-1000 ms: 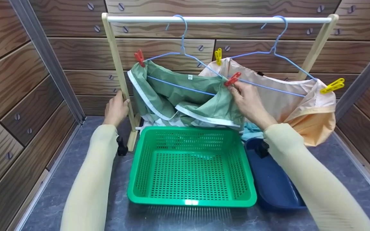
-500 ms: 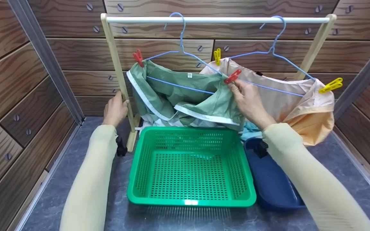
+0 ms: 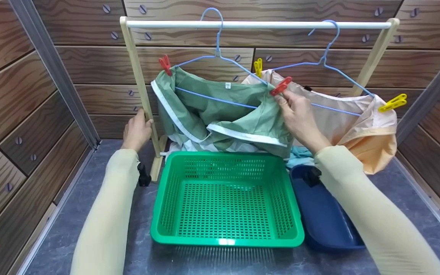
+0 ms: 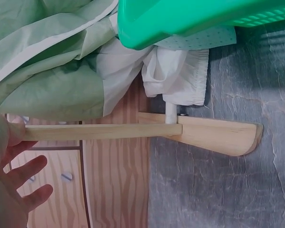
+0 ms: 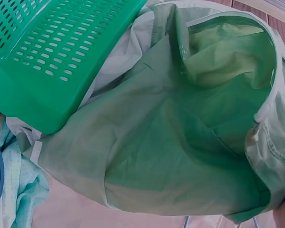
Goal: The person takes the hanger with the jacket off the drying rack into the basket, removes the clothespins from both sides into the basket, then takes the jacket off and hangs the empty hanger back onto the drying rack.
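Observation:
My left hand (image 3: pixel 137 131) holds the left wooden post (image 3: pixel 138 72) of a clothes rack; in the left wrist view thumb and index finger pinch it, the other fingers spread. A green garment with white trim (image 3: pixel 239 118) is fixed to a blue wire hanger (image 3: pixel 217 46) by a red clothespin (image 3: pixel 165 65) at one end and another red clothespin (image 3: pixel 281 86) at the other. Just under that second pin, my right hand (image 3: pixel 300 118) pinches the garment's top corner. The hanger's hook arches well above the white rod (image 3: pixel 266 24). In the right wrist view the hand is mostly hidden.
A green perforated basket (image 3: pixel 227 241) stands in front of the rack, beside a dark blue tray (image 3: pixel 330 217). Right of the green garment, a peach garment (image 3: pixel 376 141) hangs on a second blue hanger (image 3: pixel 325 57), with yellow clothespins (image 3: pixel 393 103). Light-blue cloth (image 3: pixel 300 157) lies behind the tray.
My right hand has raised the green garment's right end slightly, and the hanger's hook now stands higher over the rod. The left hand has stayed on the post.

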A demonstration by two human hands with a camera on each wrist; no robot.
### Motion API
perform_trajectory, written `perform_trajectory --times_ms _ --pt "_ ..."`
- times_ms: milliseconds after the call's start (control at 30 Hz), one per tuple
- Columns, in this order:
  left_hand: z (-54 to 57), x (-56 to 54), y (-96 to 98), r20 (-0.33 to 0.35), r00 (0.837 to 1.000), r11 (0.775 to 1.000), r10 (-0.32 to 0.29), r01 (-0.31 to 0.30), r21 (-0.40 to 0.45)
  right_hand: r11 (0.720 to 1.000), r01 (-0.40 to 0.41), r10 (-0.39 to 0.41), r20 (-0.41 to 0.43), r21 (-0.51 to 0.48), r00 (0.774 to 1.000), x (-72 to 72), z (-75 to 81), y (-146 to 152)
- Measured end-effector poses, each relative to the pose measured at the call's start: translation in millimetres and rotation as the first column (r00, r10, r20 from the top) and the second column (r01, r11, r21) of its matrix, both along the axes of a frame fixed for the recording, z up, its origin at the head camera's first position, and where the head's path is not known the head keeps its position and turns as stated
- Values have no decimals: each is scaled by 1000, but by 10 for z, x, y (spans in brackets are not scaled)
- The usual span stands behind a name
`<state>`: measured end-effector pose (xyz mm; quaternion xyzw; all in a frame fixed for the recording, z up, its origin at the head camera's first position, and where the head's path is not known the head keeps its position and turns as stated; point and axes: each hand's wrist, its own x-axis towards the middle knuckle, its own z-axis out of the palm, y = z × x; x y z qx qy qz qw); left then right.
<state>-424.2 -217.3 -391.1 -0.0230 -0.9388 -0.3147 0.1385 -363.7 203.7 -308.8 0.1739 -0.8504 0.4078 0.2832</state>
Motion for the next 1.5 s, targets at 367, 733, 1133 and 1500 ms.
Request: perform_trajectory --times_ms 367,733,1133,1500 --pt "-7 -12 10 -18 1000 1000 2 -2 12 1000 6 -6 -19 -3 1000 23 67 44" --pt "-28 -8 8 -20 1000 999 24 -23 27 999 22 -24 -76 -29 997 84 186 113" --pt "-4 1 38 -4 1000 1000 12 -12 29 999 13 -17 -106 -41 994 221 372 173" --pt "-17 -6 17 -25 1000 1000 9 -8 25 1000 -8 5 -88 -27 996 424 578 219"
